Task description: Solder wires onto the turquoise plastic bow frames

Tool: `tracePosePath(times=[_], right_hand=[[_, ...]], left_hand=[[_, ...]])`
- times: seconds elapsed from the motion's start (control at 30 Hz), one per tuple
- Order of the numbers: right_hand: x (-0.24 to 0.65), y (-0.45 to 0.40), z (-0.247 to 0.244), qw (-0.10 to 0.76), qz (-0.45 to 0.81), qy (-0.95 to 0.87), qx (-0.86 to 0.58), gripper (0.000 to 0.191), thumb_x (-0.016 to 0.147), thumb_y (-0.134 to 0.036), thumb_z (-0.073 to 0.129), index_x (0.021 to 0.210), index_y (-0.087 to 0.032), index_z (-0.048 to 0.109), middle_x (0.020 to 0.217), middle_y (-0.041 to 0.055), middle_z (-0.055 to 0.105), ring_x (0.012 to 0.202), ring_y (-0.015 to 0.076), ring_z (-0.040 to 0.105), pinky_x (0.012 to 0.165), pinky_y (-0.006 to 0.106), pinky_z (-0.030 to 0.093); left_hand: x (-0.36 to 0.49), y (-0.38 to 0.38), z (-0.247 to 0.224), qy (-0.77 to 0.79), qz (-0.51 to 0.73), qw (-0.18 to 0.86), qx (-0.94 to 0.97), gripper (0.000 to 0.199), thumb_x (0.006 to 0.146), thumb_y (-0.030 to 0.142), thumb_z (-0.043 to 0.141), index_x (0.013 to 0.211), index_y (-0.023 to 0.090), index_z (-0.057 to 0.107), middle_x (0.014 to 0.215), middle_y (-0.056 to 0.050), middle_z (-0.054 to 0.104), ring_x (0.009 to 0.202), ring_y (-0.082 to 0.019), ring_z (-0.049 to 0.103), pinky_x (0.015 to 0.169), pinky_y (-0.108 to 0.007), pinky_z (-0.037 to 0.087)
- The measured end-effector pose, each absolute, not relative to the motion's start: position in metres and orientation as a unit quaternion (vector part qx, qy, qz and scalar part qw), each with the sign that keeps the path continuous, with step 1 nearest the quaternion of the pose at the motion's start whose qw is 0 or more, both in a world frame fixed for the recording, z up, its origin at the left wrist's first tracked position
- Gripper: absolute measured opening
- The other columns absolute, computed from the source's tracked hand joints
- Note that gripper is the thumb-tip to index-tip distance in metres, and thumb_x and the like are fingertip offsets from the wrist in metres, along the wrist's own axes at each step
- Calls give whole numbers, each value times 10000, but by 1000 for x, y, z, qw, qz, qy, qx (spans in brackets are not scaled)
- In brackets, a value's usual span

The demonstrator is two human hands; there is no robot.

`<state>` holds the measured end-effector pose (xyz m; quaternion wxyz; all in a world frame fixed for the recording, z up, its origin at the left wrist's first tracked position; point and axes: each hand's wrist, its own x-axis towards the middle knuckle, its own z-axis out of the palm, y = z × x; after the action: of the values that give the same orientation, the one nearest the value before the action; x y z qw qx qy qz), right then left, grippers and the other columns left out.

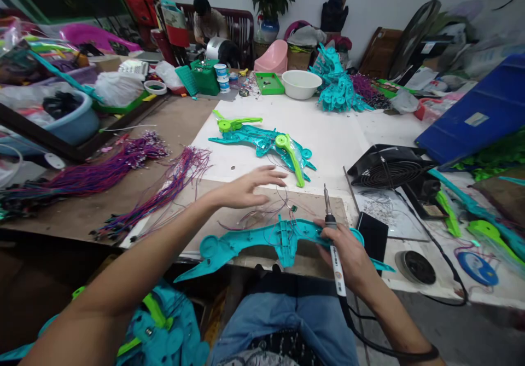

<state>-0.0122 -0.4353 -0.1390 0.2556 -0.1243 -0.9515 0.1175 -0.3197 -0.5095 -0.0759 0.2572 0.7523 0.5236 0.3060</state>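
Denim-clad lap (283, 322), nearest my view, below the table edge. Table (254, 166), white-covered in part. Teal frame (241, 241): 1, lying lengthwise along the near edge. Teal assembly (250, 136): 1, farther back, with 2 lime-green arms. Black fan (389, 169): 1, to the right. My right hand (348, 251): fingers closed round 1 soldering iron (338, 278), tip up, at the frame's right part. My left hand (254, 183): fingers loosely spread, empty, above thin wires. Circuit board (293, 208): 1, small, just beyond the frame's middle.
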Motion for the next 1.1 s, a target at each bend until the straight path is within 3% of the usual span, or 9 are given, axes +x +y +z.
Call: tracePosePath(times=[0.1,0.23,0.3,0.4,0.53,0.63,0.73,0.9,1.1], right_hand=[[-10,-438,-139,252,128,-951,-123,189,865,-89,519,1008,-197,461,1159,121,615,997,215,580,799,343,482],[-2,-440,-137,258,125,-949,-131,189,865,-109,538,1010,-203,463,1171,119,616,997,214,591,800,347,495],[4,-440,-135,263,121,-947,-138,187,865,-125,547,1011,-206,463,1184,121,615,1030,218,594,830,359,499],[15,-437,-134,263,110,-947,-150,172,872,-158,547,1017,-213,473,1166,115,630,1041,222,605,832,363,509],[30,-431,-136,255,90,-950,-157,152,875,-200,546,1016,-216,492,1157,115,637,1023,230,621,779,349,522],[40,-428,-138,249,74,-951,-166,147,885,-223,535,1027,-209,499,1121,112,651,975,232,631,745,345,522],[46,-428,-139,250,46,-953,-163,152,892,-245,533,1035,-199,509,1085,106,668,942,237,628,760,359,514],[45,-431,-141,245,55,-955,-158,161,885,-232,546,1039,-204,511,1122,101,660,984,230,626,803,362,511],[35,-434,-137,254,66,-952,-158,127,893,-227,517,1018,-208,507,1109,115,650,972,226,644,757,342,533]], left_hand=[[-306,-479,-99,471,189,319,800,522,808,277,584,1317,192,505,1438,-94,466,1431,-293,205,1145,-507,190],[-293,-453,-120,444,84,407,794,517,715,153,609,1232,170,595,1065,-61,705,1061,-249,608,980,-400,412],[-293,-450,-122,473,78,410,776,422,708,147,611,1125,172,668,886,-29,720,815,-185,643,787,-293,471],[-305,-452,-117,548,97,365,746,206,762,206,595,914,152,724,783,-32,701,704,-149,605,661,-240,433],[-328,-468,-108,562,171,368,721,265,801,337,606,964,145,690,986,-70,694,913,-183,619,810,-261,444],[-335,-488,-113,565,178,342,729,544,730,323,691,1228,145,562,1305,-129,557,1210,-251,494,1021,-342,361],[-325,-508,-130,610,117,280,732,741,639,286,766,1301,102,487,1401,-207,426,1290,-337,388,1064,-437,317],[-298,-522,-156,692,122,167,692,360,719,264,693,1047,131,630,1232,-176,505,1163,-328,436,986,-467,366],[-296,-506,-151,705,183,225,647,79,772,185,580,802,135,634,861,-82,635,852,-211,569,792,-333,447]])
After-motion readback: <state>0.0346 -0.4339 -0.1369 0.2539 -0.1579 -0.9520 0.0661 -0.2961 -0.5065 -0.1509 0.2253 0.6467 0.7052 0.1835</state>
